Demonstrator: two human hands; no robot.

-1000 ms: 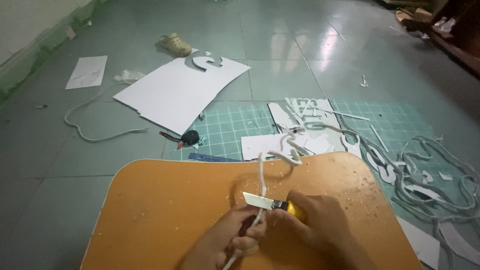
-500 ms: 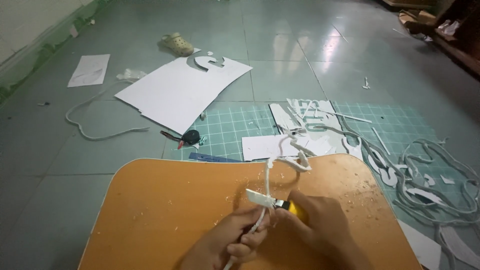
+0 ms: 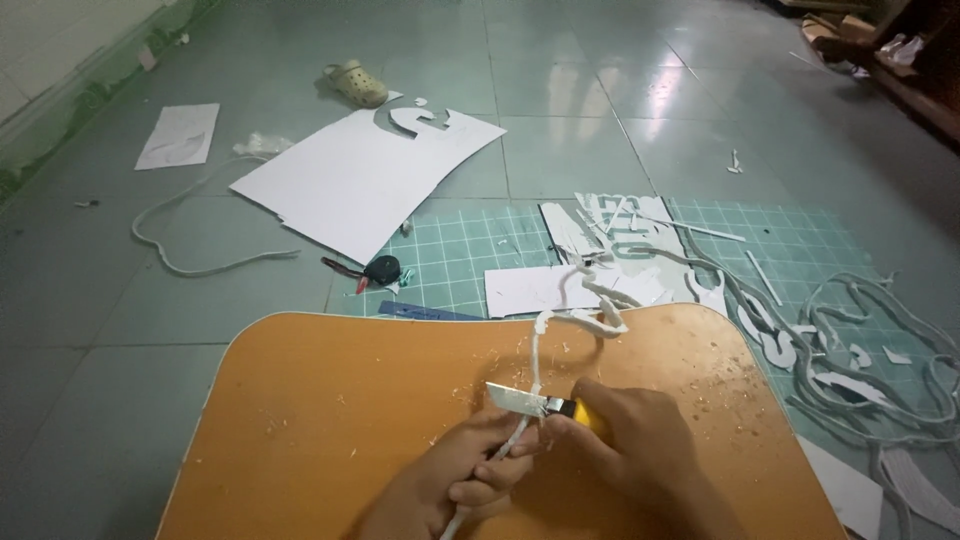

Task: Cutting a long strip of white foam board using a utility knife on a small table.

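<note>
Both grips are closed — the left hand (image 3: 455, 480) pinches a thin white foam strip (image 3: 537, 350), the right hand (image 3: 630, 450) wraps a yellow-handled utility knife (image 3: 535, 403) whose flat steel blade meets the strip. Curling off far of the hands, the strip lies over a rounded orange bench (image 3: 330, 400) dusted with shavings — a gridded green cutting mat (image 3: 460, 255) lies beyond.

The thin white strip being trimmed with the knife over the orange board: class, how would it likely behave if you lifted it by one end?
The white strip would probably flop and sag, since its free end already curls in loops. It looks light, likely foam or card offcut. It may tear easily, judging by the crumbs scattered on the orange board.
</note>
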